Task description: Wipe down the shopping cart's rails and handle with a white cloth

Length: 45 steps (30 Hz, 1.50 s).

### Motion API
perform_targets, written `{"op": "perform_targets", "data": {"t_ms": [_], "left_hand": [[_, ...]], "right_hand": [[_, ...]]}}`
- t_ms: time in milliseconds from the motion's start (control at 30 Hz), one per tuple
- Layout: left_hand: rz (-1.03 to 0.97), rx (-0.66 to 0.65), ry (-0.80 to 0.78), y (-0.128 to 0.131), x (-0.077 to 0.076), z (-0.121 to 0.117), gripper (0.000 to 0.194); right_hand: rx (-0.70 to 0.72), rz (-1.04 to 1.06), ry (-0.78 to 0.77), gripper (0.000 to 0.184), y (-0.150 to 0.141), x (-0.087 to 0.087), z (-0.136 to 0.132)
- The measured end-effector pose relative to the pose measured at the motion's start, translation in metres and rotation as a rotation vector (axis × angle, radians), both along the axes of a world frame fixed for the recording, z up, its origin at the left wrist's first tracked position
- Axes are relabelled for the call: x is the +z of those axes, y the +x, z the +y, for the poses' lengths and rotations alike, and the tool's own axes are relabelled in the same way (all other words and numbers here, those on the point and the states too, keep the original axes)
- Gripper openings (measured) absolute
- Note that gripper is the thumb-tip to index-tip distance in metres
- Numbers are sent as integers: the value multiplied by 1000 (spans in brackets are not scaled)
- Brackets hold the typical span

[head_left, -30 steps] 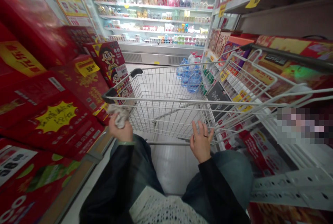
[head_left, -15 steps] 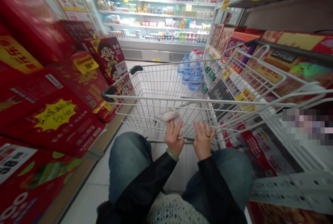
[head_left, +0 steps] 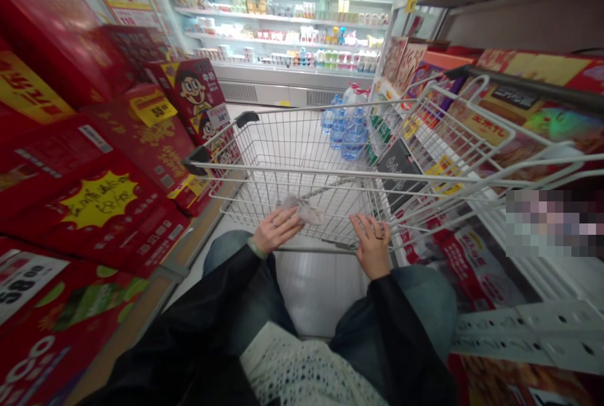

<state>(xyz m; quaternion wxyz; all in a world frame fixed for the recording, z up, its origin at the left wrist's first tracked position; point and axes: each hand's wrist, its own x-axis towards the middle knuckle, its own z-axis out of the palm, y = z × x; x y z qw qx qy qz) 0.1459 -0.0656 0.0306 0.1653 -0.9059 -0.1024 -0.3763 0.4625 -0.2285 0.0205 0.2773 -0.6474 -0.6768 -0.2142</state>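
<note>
Across the view, side-on to me, stands a wire shopping cart (head_left: pixel 302 172). My left hand (head_left: pixel 276 230) presses a greyish-white cloth (head_left: pixel 309 212) against the lower wires of its near side. The fingers lie stretched together over the cloth, hiding part of it. Further right, my right hand (head_left: pixel 372 245), with a dark ring, grips the cart's lower wires with bent fingers; the fingertips are partly lost among the bars. Both my knees flank the cart's lower near edge.
Red gift boxes (head_left: pixel 117 198) are stacked close on the left. Shelves of boxed goods (head_left: pixel 495 110) crowd the right, with the cart handle (head_left: pixel 533 88) near them. Large blue-tinted water bottles (head_left: pixel 352 135) stand behind the cart; a lit refrigerated case (head_left: pixel 287 72) spans the back.
My left hand swept the cloth from the cart's left end rightward to near my right hand, then partway back left. My right hand stayed at about the same place on the wires.
</note>
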Motion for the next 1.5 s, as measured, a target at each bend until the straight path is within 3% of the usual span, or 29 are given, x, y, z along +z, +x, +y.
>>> {"op": "perform_targets", "data": {"t_ms": [100,200,300,367,467,600,767,900,1067,1300,1400,1500], "left_hand": [[-121,237,-226,-60,-7,13,29],[-601,572,-460,-86,-15,19,35],[-1141,814,-601,-68,-23,23,49],[-1258,851,-630,-38,-31,22,54],[-1275,819,-631,16,-44,8,55],[-1199,706,-634,73,-56,-34,49],[-988,526,-632,124,-73,-86,59],[-762,378,-521,154,-91,-105,75],[-412,198,-309,170,-98,-109,58],[-305,112,-169,178,-91,-101,31],[-152,36,-22,161,-82,-83,25],[58,-65,53,123,-63,-55,23]], "right_hand": [[-7,29,21,78,-9,0,5],[-12,43,36,75,-18,-4,11],[-15,51,47,74,-21,-6,13],[-17,61,48,74,-21,-7,13],[-13,103,54,73,-22,-7,11],[16,281,92,67,-29,-4,8],[82,394,63,59,-32,2,5],[121,400,40,56,-28,5,3],[88,434,69,52,-25,9,1],[110,424,35,54,-17,11,-1],[90,392,15,56,-14,12,-3],[80,345,-20,55,-10,15,-6]]}}
